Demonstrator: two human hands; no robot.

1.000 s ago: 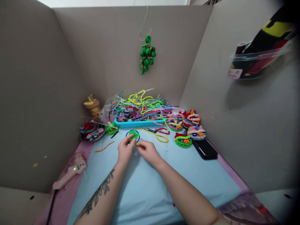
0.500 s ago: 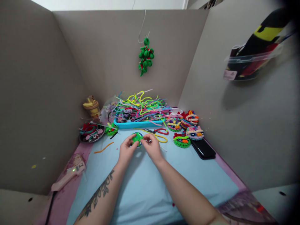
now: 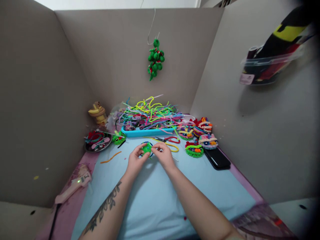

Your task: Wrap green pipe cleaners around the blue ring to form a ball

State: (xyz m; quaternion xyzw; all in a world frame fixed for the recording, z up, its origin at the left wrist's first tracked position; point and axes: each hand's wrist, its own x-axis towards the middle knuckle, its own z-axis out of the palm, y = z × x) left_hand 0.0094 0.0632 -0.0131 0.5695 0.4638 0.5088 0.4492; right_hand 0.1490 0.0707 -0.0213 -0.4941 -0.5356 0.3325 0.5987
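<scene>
Both my hands meet over the light blue mat (image 3: 155, 200), pinching a small round green pipe-cleaner piece (image 3: 146, 148) with a blue rim. My left hand (image 3: 135, 161) grips its left side with thumb and fingers closed. My right hand (image 3: 164, 155) pinches its right side. The piece is held just above the mat, in front of the blue tray (image 3: 147, 132).
The blue tray is heaped with coloured pipe cleaners (image 3: 150, 113). Scissors (image 3: 168, 140), finished round pipe-cleaner pieces (image 3: 197, 138) and a black phone (image 3: 217, 158) lie right. A glue gun (image 3: 75, 183), a dark dish (image 3: 97, 141) and an orange pipe cleaner (image 3: 111, 157) lie left. Cardboard walls enclose the table; a green ornament (image 3: 155, 58) hangs behind.
My right hand moved up and left to join my left hand on the green piece, which both hands now pinch slightly above the mat.
</scene>
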